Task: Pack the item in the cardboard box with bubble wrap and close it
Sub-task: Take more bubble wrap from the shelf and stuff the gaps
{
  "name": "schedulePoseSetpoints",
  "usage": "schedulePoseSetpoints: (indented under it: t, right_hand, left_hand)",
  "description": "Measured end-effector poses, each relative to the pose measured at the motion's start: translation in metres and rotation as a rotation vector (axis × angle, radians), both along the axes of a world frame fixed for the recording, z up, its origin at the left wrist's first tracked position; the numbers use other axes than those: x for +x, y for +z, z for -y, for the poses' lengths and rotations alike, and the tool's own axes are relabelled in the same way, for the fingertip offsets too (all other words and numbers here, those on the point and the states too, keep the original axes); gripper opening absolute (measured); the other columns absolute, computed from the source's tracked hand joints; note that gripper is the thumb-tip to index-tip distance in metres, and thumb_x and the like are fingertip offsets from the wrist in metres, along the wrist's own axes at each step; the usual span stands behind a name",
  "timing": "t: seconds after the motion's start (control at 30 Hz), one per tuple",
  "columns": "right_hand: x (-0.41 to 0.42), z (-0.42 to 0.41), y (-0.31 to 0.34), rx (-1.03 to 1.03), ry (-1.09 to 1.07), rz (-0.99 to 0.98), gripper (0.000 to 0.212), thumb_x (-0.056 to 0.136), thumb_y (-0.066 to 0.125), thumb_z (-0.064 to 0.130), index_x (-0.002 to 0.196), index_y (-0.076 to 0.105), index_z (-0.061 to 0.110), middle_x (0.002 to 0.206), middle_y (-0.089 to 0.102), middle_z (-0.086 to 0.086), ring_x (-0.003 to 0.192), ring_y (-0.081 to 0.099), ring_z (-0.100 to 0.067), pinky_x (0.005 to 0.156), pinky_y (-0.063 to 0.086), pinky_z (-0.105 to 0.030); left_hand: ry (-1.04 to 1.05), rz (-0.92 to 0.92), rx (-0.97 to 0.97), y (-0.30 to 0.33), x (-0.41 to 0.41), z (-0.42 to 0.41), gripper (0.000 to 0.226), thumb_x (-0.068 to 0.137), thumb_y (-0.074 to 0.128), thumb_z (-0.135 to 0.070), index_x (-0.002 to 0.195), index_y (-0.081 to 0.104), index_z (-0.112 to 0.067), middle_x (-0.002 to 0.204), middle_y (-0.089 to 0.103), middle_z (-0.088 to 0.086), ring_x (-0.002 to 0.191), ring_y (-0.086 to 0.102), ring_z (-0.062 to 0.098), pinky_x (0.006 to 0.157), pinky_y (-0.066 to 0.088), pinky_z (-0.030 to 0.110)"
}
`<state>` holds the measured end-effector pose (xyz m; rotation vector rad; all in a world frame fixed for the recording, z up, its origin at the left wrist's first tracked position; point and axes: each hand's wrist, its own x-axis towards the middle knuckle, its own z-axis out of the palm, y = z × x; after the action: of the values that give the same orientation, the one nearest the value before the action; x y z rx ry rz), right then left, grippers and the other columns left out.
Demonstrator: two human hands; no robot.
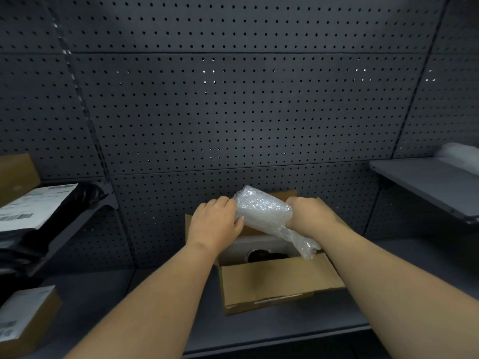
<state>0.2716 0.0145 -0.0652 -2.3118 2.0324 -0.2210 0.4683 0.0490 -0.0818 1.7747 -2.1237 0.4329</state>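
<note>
Dark pegboard wall [233,112], grey shelves [425,182] either side

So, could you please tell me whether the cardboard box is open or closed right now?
Open: the cardboard box has its flaps up, its inside visible, and both hands hold bubble wrap above it.

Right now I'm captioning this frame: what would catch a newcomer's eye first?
A crumpled bundle of bubble wrap, gripped between the left hand and right hand, sits at centre. It is above the open cardboard box. Behind, a dark pegboard wall fills the view.
</note>
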Motion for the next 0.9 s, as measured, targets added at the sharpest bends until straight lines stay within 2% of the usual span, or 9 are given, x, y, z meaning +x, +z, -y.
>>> schedulePoseSetpoints:
  t: [0.1, 0.17, 0.23, 0.33, 0.47, 0.6, 0.7, 0.77, 0.9]
  right_hand:
    - [-0.003, 0.024, -0.002, 0.01, 0.08, -0.094, 0.024, 0.086, 0.052, 0.015, 0.11, 0.056, 0.017, 0.083, 0.055, 0.002, 0.076, 0.055, -0.021, 0.061, 0.044, -0.029]
    - [-0.004, 0.041, -0.003, 0.009, 0.143, -0.127, 0.025, 0.086, 0.051, 0.01, 0.109, 0.057, 0.018, 0.089, 0.057, 0.0, 0.08, 0.058, -0.022, 0.056, 0.042, -0.027]
    - [-0.005, 0.058, -0.003, -0.009, 0.209, -0.14, 0.026, 0.086, 0.052, 0.009, 0.109, 0.057, 0.018, 0.091, 0.058, -0.002, 0.084, 0.061, -0.024, 0.059, 0.045, -0.029]
    - [-0.005, 0.08, -0.003, -0.014, 0.302, -0.166, 0.025, 0.087, 0.053, 0.012, 0.111, 0.055, 0.016, 0.098, 0.059, -0.004, 0.092, 0.06, -0.026, 0.063, 0.044, -0.031]
    - [-0.004, 0.102, -0.011, -0.042, 0.381, -0.142, 0.03, 0.087, 0.052, 0.013, 0.116, 0.055, 0.016, 0.112, 0.061, -0.005, 0.099, 0.059, -0.026, 0.075, 0.052, -0.037]
    - [-0.002, 0.114, -0.024, -0.027, 0.356, -0.04, 0.035, 0.085, 0.055, 0.015, 0.12, 0.056, 0.021, 0.117, 0.061, -0.002, 0.099, 0.06, -0.024, 0.077, 0.052, -0.035]
    - [0.001, 0.118, -0.034, -0.022, 0.328, 0.044, 0.038, 0.084, 0.055, 0.016, 0.122, 0.057, 0.022, 0.12, 0.06, 0.0, 0.102, 0.06, -0.023, 0.071, 0.045, -0.028]
    - [0.006, 0.117, -0.04, -0.018, 0.294, 0.101, 0.037, 0.085, 0.054, 0.016, 0.121, 0.058, 0.021, 0.12, 0.06, 0.0, 0.103, 0.06, -0.022, 0.068, 0.041, -0.026]
    - [0.02, 0.112, -0.053, -0.034, 0.157, 0.243, 0.023, 0.088, 0.053, 0.017, 0.11, 0.061, 0.017, 0.109, 0.063, -0.003, 0.089, 0.059, -0.021, 0.064, 0.038, -0.026]
  left_hand:
    - [-0.039, -0.016, 0.028, 0.002, -0.009, 0.023, 0.059, 0.094, 0.044, -0.045, 0.145, 0.029, -0.02, 0.152, 0.032, -0.001, 0.139, 0.033, 0.016, 0.112, 0.027, 0.033]
    - [-0.069, 0.002, 0.095, 0.005, -0.015, 0.04, 0.071, 0.092, 0.048, -0.049, 0.15, 0.018, -0.022, 0.159, 0.017, -0.002, 0.146, 0.016, 0.014, 0.118, 0.016, 0.033]
    - [-0.082, 0.023, 0.184, 0.006, -0.019, 0.058, 0.079, 0.088, 0.053, -0.052, 0.151, 0.015, -0.024, 0.16, 0.014, -0.003, 0.147, 0.012, 0.014, 0.119, 0.011, 0.033]
    - [-0.038, 0.048, 0.287, 0.004, -0.024, 0.081, 0.08, 0.084, 0.058, -0.052, 0.149, 0.021, -0.024, 0.154, 0.03, -0.002, 0.143, 0.026, 0.016, 0.118, 0.015, 0.035]
    - [0.04, 0.033, 0.345, -0.006, -0.03, 0.1, 0.066, 0.082, 0.056, -0.05, 0.139, 0.038, -0.024, 0.132, 0.055, 0.0, 0.12, 0.052, 0.021, 0.105, 0.037, 0.036]
    - [0.118, -0.105, 0.446, -0.019, -0.037, 0.106, 0.053, 0.081, 0.058, -0.046, 0.127, 0.049, -0.023, 0.121, 0.054, 0.001, 0.106, 0.056, 0.021, 0.088, 0.048, 0.035]
    - [0.163, -0.209, 0.477, -0.032, -0.038, 0.109, 0.043, 0.082, 0.057, -0.043, 0.118, 0.053, -0.02, 0.116, 0.051, 0.001, 0.102, 0.056, 0.02, 0.084, 0.051, 0.036]
    - [0.188, -0.264, 0.479, -0.039, -0.039, 0.109, 0.033, 0.085, 0.055, -0.039, 0.109, 0.054, -0.018, 0.108, 0.056, 0.002, 0.095, 0.058, 0.02, 0.081, 0.052, 0.037]
    - [0.304, -0.475, 0.43, -0.048, -0.047, 0.111, 0.02, 0.088, 0.051, -0.03, 0.101, 0.055, -0.015, 0.092, 0.064, 0.005, 0.083, 0.063, 0.022, 0.075, 0.055, 0.036]
